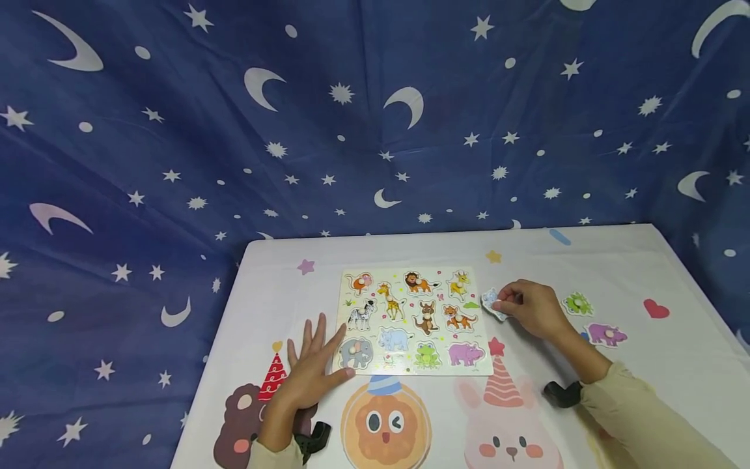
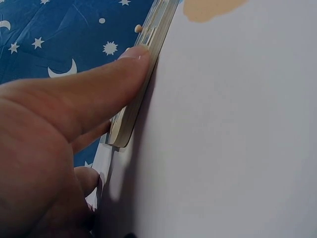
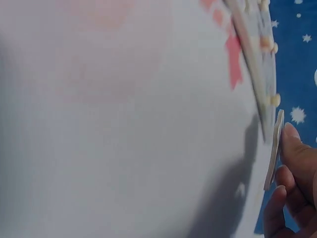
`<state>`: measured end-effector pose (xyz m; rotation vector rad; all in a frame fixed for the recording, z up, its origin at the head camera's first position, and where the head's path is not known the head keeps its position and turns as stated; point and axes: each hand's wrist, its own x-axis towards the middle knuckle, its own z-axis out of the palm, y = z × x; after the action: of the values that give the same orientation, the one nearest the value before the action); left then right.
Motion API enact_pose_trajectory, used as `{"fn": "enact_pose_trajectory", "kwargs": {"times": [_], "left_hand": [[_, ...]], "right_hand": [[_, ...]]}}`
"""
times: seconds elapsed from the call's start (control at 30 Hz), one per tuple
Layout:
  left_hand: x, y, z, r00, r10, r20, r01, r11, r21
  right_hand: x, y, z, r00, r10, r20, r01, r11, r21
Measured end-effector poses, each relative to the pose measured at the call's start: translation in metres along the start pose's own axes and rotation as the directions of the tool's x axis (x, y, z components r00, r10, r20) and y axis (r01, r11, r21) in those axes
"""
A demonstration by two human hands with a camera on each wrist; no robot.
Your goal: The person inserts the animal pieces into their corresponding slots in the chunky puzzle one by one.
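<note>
A wooden animal puzzle board (image 1: pixel 383 366) lies on the table with printed animals and several knobbed pieces in it, among them a grey elephant piece (image 1: pixel 355 354). At its lower left corner rests my left hand (image 1: pixel 313 371), fingers spread, the thumb (image 2: pixel 133 57) on the board's edge in the left wrist view. Just beyond the board's right edge, my right hand (image 1: pixel 533 309) pinches a pale blue puzzle piece (image 1: pixel 491 301) between thumb and fingers. In the right wrist view this piece (image 3: pixel 275 153) is seen edge-on. Its picture is partly covered by the fingers.
To the right of my right hand lie a green frog piece (image 1: pixel 578 303) and a purple hippo piece (image 1: pixel 606 335). The white tablecloth (image 1: pixel 275 286) carries printed animals and shapes. Behind the table hangs a dark blue curtain (image 1: pixel 328 143) with moons and stars.
</note>
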<state>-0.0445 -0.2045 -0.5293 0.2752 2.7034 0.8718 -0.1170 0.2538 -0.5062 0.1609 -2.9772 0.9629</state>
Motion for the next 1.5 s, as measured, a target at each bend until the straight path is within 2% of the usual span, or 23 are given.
{"fn": "enact_pose_trajectory", "kwargs": {"times": [0.3, 0.5, 0.63, 0.9, 1.1, 1.3, 1.5], "left_hand": [[-0.001, -0.001, -0.001, 1.0, -0.001, 0.002, 0.001, 1.0, -0.006], [-0.001, 0.001, -0.001, 1.0, 0.011, 0.003, -0.011, 1.0, -0.014], [0.0, 0.001, 0.0, 1.0, 0.017, 0.0, -0.017, 1.0, -0.003], [0.001, 0.001, 0.001, 0.999, 0.038, -0.019, -0.039, 0.999, -0.015], [0.001, 0.0, 0.0, 1.0, 0.024, -0.009, -0.024, 1.0, -0.012], [0.0, -0.001, -0.001, 1.0, -0.006, 0.003, 0.006, 1.0, -0.007], [0.001, -0.001, 0.0, 1.0, 0.01, -0.012, -0.011, 1.0, -0.02]], "right_hand": [[-0.001, -0.039, 0.018, 0.993, -0.108, 0.052, 0.106, 0.994, 0.041], [0.0, -0.068, 0.034, 0.966, -0.248, 0.076, 0.24, 0.966, 0.1], [0.002, -0.084, 0.046, 0.949, -0.301, 0.095, 0.286, 0.947, 0.146], [0.009, -0.107, 0.068, 0.923, -0.356, 0.145, 0.329, 0.927, 0.177], [0.013, -0.123, 0.085, 0.904, -0.39, 0.174, 0.359, 0.915, 0.185], [0.015, -0.137, 0.1, 0.896, -0.387, 0.218, 0.361, 0.92, 0.15], [0.016, -0.143, 0.108, 0.893, -0.36, 0.27, 0.343, 0.933, 0.111]]}}
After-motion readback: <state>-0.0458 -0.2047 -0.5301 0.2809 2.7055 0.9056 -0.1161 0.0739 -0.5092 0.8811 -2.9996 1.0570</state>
